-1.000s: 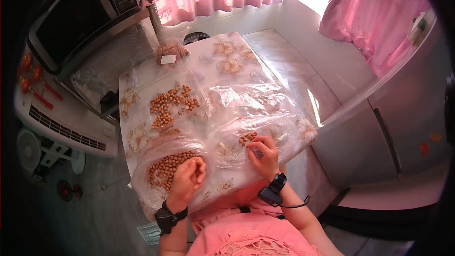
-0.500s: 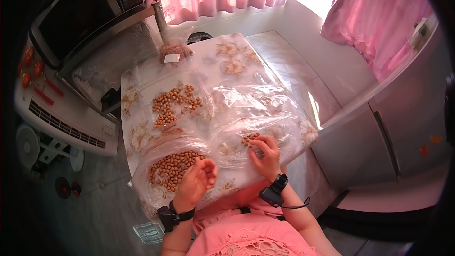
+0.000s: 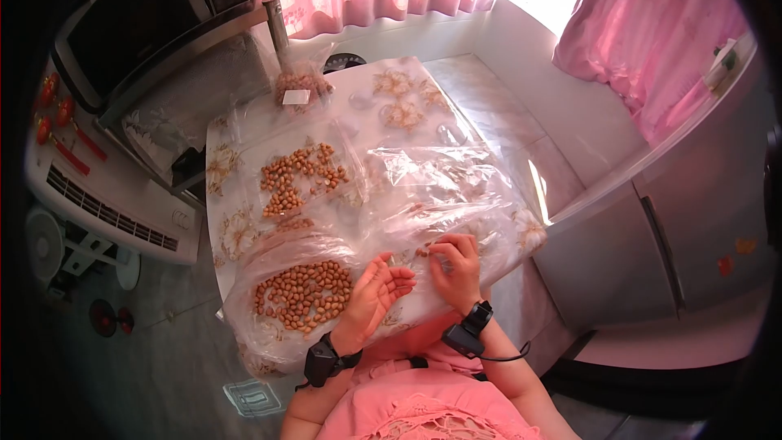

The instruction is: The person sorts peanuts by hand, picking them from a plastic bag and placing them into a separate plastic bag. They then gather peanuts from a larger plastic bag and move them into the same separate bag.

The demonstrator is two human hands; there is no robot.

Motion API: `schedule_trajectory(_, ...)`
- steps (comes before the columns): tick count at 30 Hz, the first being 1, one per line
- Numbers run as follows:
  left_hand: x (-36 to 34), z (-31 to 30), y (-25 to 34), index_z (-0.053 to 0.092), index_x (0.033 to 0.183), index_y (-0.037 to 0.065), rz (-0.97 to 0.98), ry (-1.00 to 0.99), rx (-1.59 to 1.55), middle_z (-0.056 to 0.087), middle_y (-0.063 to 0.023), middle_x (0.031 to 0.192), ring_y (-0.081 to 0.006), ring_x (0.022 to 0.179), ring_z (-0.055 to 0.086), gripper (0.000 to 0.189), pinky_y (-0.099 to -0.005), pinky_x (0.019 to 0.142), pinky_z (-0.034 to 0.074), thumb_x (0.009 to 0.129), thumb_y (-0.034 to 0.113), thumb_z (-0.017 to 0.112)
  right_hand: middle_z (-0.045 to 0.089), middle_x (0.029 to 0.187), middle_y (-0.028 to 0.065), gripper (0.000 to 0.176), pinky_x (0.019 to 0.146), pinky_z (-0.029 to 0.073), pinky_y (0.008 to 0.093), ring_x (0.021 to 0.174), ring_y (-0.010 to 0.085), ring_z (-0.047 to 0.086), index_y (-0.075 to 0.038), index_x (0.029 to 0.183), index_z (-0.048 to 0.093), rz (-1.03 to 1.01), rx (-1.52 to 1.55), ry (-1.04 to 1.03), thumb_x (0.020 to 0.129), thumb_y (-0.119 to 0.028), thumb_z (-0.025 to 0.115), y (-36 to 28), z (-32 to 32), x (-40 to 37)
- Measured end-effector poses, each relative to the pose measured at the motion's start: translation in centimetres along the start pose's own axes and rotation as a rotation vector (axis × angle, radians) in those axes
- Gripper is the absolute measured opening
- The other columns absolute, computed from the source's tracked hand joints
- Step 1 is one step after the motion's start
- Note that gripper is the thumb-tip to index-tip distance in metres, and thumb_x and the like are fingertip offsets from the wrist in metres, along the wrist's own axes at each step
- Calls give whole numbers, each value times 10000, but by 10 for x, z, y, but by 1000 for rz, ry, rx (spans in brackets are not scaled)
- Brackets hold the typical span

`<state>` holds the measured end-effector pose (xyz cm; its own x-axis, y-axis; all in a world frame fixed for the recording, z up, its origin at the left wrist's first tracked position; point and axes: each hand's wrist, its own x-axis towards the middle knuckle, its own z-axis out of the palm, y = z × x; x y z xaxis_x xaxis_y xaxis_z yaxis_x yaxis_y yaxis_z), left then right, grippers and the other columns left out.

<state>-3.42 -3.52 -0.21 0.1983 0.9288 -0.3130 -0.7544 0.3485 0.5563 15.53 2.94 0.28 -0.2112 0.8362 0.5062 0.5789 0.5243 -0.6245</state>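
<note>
My right hand (image 3: 456,273) is over a clear plastic bag on the right, its fingers curled together on a few reddish-brown peanuts (image 3: 422,253); the fingers partly hide them. Close to its left, my left hand (image 3: 376,292) is half cupped, palm toward the right hand, fingers apart, with nothing visible in it. Beside the left hand, a larger pile of peanuts (image 3: 297,293) sits in an open clear plastic bag (image 3: 244,318). Farther back, more peanuts (image 3: 285,183) lie spread on clear plastic.
A flower-patterned tablecloth (image 3: 399,114) covers the table. At the back left lies a filled bag with a white label (image 3: 296,97). A microwave (image 3: 138,24) stands on a rack at the left; a grey fridge (image 3: 700,220) is on the right. Crumpled clear plastic (image 3: 432,175) lies mid-right.
My left hand has moved right, from the larger pile to beside my right hand. Fewer peanuts show at the right fingertips, and the right hand has stayed nearly in place.
</note>
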Motion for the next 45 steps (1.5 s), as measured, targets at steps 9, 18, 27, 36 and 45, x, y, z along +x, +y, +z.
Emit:
schedule_trajectory(9, 0, 5, -1, 289, 1429, 77, 7, 2, 34, 614, -220, 1187, -309, 1136, 634, 395, -392, 1017, 505, 1100, 228, 448, 652, 1007, 107, 261, 867, 500, 403, 978, 316, 592, -51, 948, 697, 28, 36, 61, 709, 49, 671, -2, -2, 0)
schedule_trajectory(18, -3, 14, -4, 296, 1453, 55, 31, 26, 214, 622, -195, 1184, -273, 1129, 638, 408, -364, 1009, 509, 1105, 219, 433, 647, 1005, 97, 181, 858, 496, 400, 970, 309, 587, -51, 892, 686, 9, 21, 68, 724, 3, 723, -4, -1, 2)
schedule_trajectory(27, -2, 11, -4, 512, 1315, 3, 7, -19, 233, 650, -127, 1155, -211, 1091, 651, 301, -320, 987, 515, 1087, 199, 490, 607, 1055, 112, 213, 899, 475, 413, 1034, 325, 551, -41, 917, 647, 22, -54, 28, 725, -35, 737, -3, 2, 2)
schedule_trajectory(36, -2, 12, -4, 511, 1316, 4, -1, -9, 283, 653, -120, 1155, -198, 1090, 650, 294, -305, 978, 510, 1082, 182, 502, 613, 1035, 98, 195, 887, 479, 411, 1022, 318, 559, -54, 865, 637, 5, -12, 36, 723, -26, 768, -3, 1, 1)
schedule_trajectory(45, 0, 16, 0, 543, 1366, -14, -22, -41, 374, 658, -90, 1222, -149, 1102, 653, 332, -269, 954, 518, 1084, 154, 492, 650, 1020, 72, 193, 877, 498, 407, 1008, 295, 599, -88, 864, 694, -132, 110, -52, 712, -58, 809, -5, -10, 3)
